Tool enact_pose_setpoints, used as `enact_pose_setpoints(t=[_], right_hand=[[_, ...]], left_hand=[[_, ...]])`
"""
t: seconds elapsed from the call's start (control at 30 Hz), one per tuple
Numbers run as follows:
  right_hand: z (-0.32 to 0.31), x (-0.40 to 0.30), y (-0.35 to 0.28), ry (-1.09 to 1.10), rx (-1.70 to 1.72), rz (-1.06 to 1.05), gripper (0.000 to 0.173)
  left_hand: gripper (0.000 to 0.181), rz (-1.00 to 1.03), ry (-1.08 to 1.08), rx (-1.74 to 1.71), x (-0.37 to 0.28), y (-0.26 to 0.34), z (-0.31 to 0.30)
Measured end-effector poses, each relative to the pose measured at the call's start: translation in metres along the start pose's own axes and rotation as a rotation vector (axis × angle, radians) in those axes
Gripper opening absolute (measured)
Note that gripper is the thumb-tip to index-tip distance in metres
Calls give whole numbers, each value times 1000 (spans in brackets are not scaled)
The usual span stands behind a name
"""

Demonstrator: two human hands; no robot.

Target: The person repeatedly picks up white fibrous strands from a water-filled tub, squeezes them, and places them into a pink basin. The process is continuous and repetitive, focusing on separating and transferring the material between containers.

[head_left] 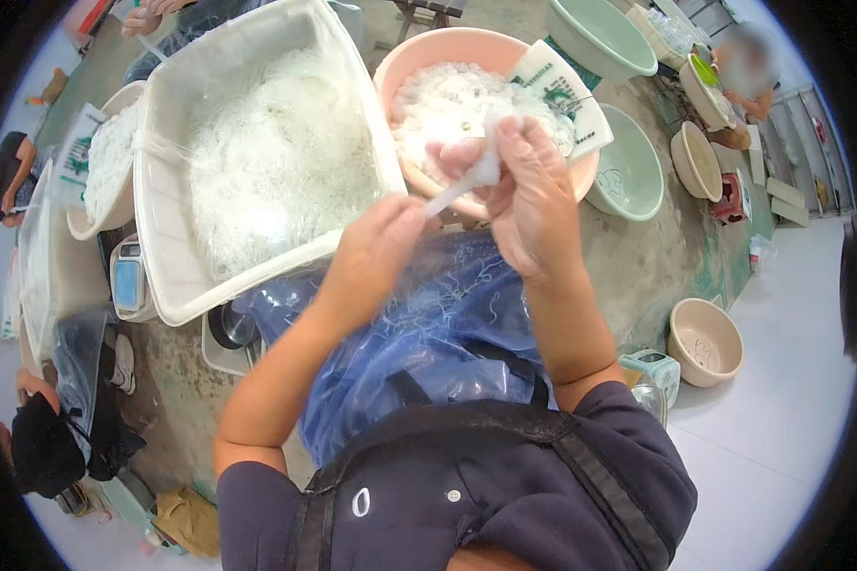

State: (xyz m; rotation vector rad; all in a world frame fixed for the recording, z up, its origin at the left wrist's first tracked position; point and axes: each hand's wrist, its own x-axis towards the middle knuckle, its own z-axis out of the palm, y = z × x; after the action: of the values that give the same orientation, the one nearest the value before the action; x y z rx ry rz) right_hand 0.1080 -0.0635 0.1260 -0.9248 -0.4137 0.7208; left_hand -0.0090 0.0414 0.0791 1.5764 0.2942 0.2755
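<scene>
A translucent white strand bundle (451,198) stretches between my hands over the near edge of the pink basin (464,39). My left hand (382,235) pinches its lower end between thumb and fingers. My right hand (535,185) grips the thicker upper end, its fingers partly curled around it. White knotted bundles (439,89) fill the pink basin beyond my right hand. Left of it stands a large white rectangular tub (243,294) with a mass of loose, wet translucent strands (278,157). Stray strands cling to the blue plastic apron (428,307) on my lap.
A printed white bag (591,132) hangs over the pink basin's right rim. Green basins (632,168) stand to the right, a beige basin (707,342) farther down. A scale (128,278) sits left of the tub. Other people work at the left, at the top left and at the far right.
</scene>
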Motion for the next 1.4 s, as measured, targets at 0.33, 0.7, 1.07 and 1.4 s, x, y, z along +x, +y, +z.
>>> enact_pose_setpoints(t=[0.33, 0.7, 1.07, 1.4], right_hand=[[-83, 81, 86, 145, -1267, -690, 18], [-28, 45, 63, -38, -1209, -693, 9], [-21, 7, 56, 106, -172, -97, 17], [11, -4, -13, -322, -1299, -591, 12]], left_hand=[[30, 437, 15, -389, 40, 37, 7], [18, 168, 634, -496, 31, 0, 17], [26, -178, -81, -1284, 9, -10, 19], [18, 259, 121, -187, 13, 16, -13]])
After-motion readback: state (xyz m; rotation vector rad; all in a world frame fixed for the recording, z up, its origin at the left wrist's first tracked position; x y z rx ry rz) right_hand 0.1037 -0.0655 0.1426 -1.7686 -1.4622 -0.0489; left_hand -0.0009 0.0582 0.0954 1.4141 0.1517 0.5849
